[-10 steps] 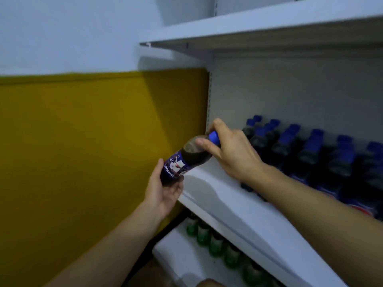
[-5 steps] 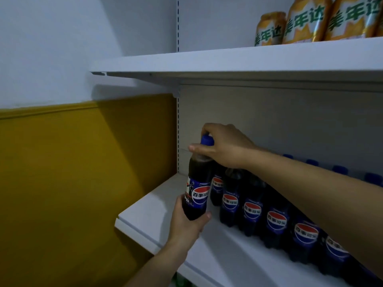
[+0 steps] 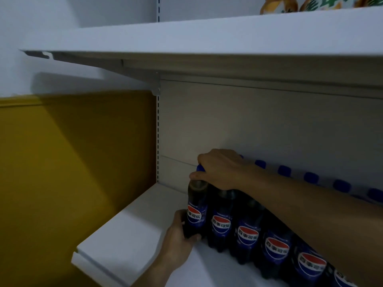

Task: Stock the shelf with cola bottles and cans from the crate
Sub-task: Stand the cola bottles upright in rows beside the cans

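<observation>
Cola bottle upright at the left end of the front row on the shelf, touching its neighbour at 3 o'clock. Right hand curls over the blue cap; left hand wraps the base.

Risk: a sideways shove could knock the row of bottles over.

Half a second ago the bottle stood apart from the row, nearer the shelf's front edge; now it is tucked in.

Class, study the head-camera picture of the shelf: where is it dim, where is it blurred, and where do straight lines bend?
Head view: dim bluish light; the cola bottles sit in deep shadow under the upper shelf, only their labels readable. The orange packs at the top edge are smeared by blur. Wide-angle distortion bows the shelf edges. The yellow wall carries a diagonal shadow. Both hands, left hand and right hand, look fairly sharp.
</observation>
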